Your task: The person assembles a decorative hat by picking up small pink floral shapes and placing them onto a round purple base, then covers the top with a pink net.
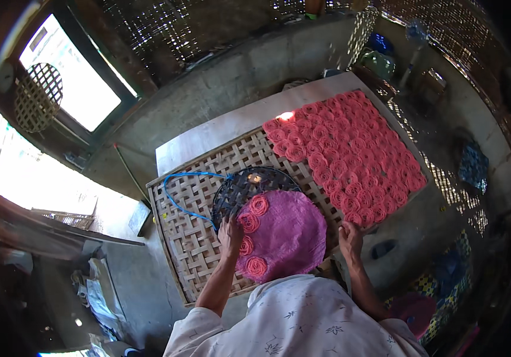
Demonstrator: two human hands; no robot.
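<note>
A round dark woven tray (238, 184) lies on a large woven bamboo mat (191, 221), partly covered by a purple-pink cloth (288, 235). Several coiled pink-red spirals (259, 205) sit along the cloth's left side. My left hand (230, 233) rests on the left rim of the tray and cloth, next to the spirals. The fingers of my right hand (349, 234) are bent over the mat's near right edge, beside the cloth. Many more pink-red spirals (350, 149) lie in rows across the mat's far right half.
A blue cord (179, 181) loops from the tray across the mat. The mat lies on a wooden board (208, 134) against a grey concrete wall (237, 77). Bright windows (68, 77) stand at left, woven walls behind, cluttered floor at right.
</note>
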